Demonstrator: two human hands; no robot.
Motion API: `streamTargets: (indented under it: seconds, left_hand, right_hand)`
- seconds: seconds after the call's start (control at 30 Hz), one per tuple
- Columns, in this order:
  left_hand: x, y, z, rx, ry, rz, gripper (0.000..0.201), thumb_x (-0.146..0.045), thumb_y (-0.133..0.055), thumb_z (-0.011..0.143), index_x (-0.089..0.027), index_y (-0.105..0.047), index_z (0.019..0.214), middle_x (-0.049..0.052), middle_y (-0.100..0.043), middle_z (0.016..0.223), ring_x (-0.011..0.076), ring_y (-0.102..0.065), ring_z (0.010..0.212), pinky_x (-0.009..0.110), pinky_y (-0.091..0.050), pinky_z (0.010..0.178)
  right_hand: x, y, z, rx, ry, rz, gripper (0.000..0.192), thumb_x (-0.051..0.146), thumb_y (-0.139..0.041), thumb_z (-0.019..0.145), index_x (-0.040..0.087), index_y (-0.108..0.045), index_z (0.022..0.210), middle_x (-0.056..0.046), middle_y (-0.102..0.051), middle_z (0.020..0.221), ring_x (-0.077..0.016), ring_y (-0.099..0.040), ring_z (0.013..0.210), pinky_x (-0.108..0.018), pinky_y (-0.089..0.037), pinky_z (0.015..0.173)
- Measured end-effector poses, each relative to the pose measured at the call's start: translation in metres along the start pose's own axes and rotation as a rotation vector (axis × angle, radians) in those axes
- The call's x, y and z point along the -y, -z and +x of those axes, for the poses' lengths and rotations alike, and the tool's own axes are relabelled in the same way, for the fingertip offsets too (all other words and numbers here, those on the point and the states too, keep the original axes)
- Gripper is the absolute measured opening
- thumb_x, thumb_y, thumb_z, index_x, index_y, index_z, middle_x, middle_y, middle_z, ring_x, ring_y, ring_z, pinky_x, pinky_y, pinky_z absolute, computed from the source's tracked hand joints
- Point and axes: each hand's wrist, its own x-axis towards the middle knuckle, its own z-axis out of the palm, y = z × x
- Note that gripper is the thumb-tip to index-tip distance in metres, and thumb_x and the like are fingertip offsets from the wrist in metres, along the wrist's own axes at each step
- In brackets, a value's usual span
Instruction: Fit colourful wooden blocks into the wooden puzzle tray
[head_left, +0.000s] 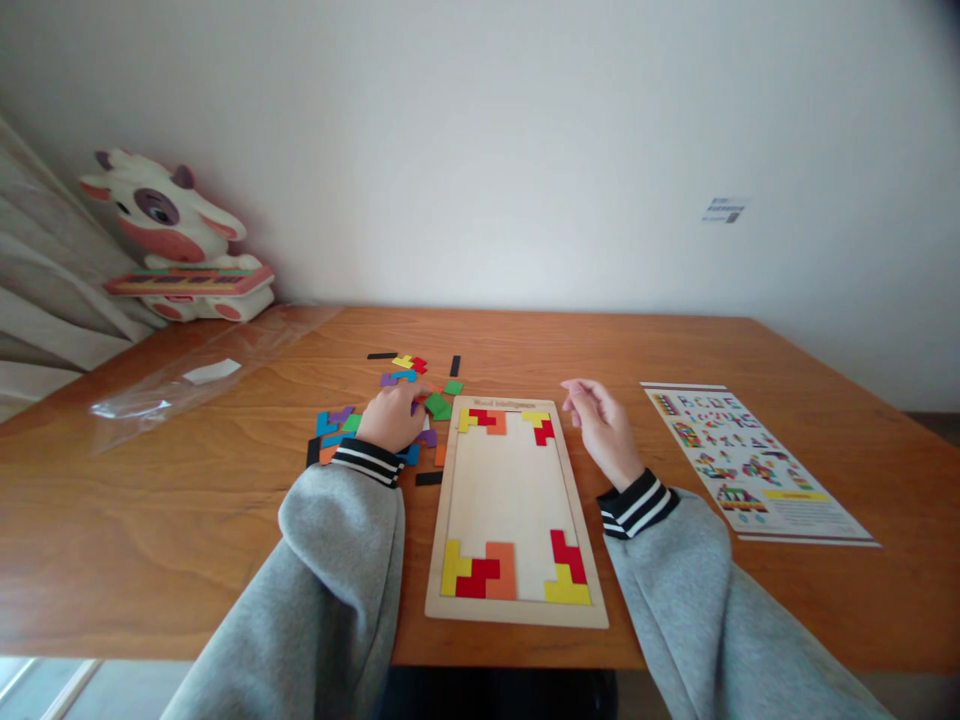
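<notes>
A wooden puzzle tray (517,610) lies flat in front of me, with yellow, red and orange pieces (481,571) fitted into its four corners and its middle bare. My left hand (391,417) rests on a scatter of loose coloured pieces (337,422) to the left of the tray, its fingers curled over a green piece (439,406). Whether it grips that piece I cannot tell. My right hand (602,427) hovers just right of the tray's top corner, fingers loosely bent, holding nothing.
A printed pattern sheet (750,462) lies to the right of the tray. A clear plastic bag (180,385) lies at the left. A cow-shaped toy (176,240) stands at the far left against the wall. Curtains hang at the left edge.
</notes>
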Motion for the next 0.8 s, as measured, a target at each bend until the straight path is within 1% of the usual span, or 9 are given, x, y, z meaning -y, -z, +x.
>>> streamTargets:
  seconds: [0.1,0.17,0.27,0.4,0.5,0.6,0.67,0.73,0.8]
  left_hand:
    - [-0.002,0.004,-0.005,0.023,-0.02,0.152,0.034,-0.02,-0.046,0.091,-0.024,-0.073,0.112,0.007,-0.068,0.129,0.0298,-0.063,0.116,0.046,-0.048,0.103]
    - [-0.006,0.006,-0.007,0.03,-0.029,0.202,0.033,-0.026,-0.045,0.094,-0.024,-0.073,0.113,0.007,-0.066,0.131,0.0304,-0.061,0.116,0.048,-0.047,0.103]
    - [-0.011,0.007,-0.008,0.011,0.005,0.22,0.032,-0.034,-0.047,0.096,-0.022,-0.074,0.109,0.008,-0.068,0.126,0.0297,-0.062,0.113,0.045,-0.048,0.1]
    - [-0.013,0.009,-0.006,-0.023,0.091,0.234,0.031,-0.042,-0.054,0.094,-0.019,-0.075,0.098,0.01,-0.073,0.11,0.0298,-0.066,0.104,0.039,-0.053,0.089]
    - [-0.011,0.01,-0.005,-0.043,0.148,0.205,0.03,-0.045,-0.058,0.092,-0.02,-0.075,0.095,0.008,-0.074,0.105,0.0288,-0.068,0.1,0.036,-0.053,0.083]
    - [-0.008,0.01,-0.004,-0.062,0.187,0.171,0.03,-0.047,-0.061,0.089,-0.02,-0.075,0.093,0.008,-0.074,0.104,0.0286,-0.069,0.099,0.035,-0.053,0.082]
    - [-0.006,0.011,-0.003,-0.052,0.21,0.136,0.027,-0.045,-0.063,0.088,-0.021,-0.074,0.093,0.007,-0.075,0.103,0.0284,-0.07,0.099,0.035,-0.053,0.083]
    - [-0.004,0.011,-0.003,-0.034,0.229,0.078,0.022,-0.039,-0.064,0.087,-0.023,-0.072,0.1,0.004,-0.076,0.104,0.0271,-0.07,0.1,0.035,-0.053,0.084]
    - [-0.002,0.012,-0.002,-0.031,0.238,0.023,0.027,-0.034,-0.065,0.086,-0.024,-0.069,0.11,0.003,-0.076,0.106,0.0259,-0.07,0.101,0.035,-0.053,0.087]
  right_hand:
    - [-0.003,0.0,0.001,-0.007,0.006,0.019,0.046,0.066,-0.058,0.086,0.021,-0.064,0.096,0.001,-0.056,0.071,-0.013,-0.046,0.058,-0.029,-0.039,0.056]
    - [-0.005,-0.001,0.001,-0.001,0.01,0.027,0.047,0.067,-0.057,0.086,0.021,-0.065,0.095,0.001,-0.056,0.07,-0.0126,-0.045,0.057,-0.028,-0.039,0.055]
    - [-0.005,-0.001,0.0,0.022,0.007,0.032,0.046,0.066,-0.058,0.087,0.021,-0.065,0.096,0.001,-0.056,0.07,-0.0125,-0.046,0.057,-0.028,-0.039,0.054]
    - [-0.005,-0.001,-0.001,0.039,0.005,0.018,0.046,0.064,-0.057,0.088,0.021,-0.066,0.098,0.001,-0.056,0.071,-0.0125,-0.047,0.058,-0.027,-0.04,0.054]
    - [-0.005,-0.002,-0.002,0.047,0.007,0.01,0.046,0.064,-0.057,0.089,0.02,-0.066,0.099,0.0,-0.056,0.072,-0.0128,-0.048,0.06,-0.026,-0.04,0.054]
    - [-0.006,-0.002,-0.003,0.048,0.011,0.011,0.046,0.064,-0.057,0.088,0.02,-0.066,0.098,0.0,-0.056,0.071,-0.0129,-0.049,0.06,-0.026,-0.041,0.054]
    - [-0.006,-0.002,-0.003,0.049,0.013,0.01,0.046,0.064,-0.058,0.088,0.02,-0.066,0.098,0.0,-0.057,0.072,-0.0128,-0.049,0.059,-0.026,-0.041,0.054]
    - [-0.005,-0.002,-0.003,0.054,0.012,0.011,0.045,0.064,-0.058,0.088,0.02,-0.065,0.098,0.0,-0.057,0.072,-0.0131,-0.05,0.06,-0.026,-0.042,0.054]
    - [-0.006,-0.002,-0.003,0.062,0.009,0.011,0.045,0.064,-0.057,0.088,0.021,-0.065,0.098,0.0,-0.058,0.072,-0.0135,-0.051,0.061,-0.026,-0.042,0.055]
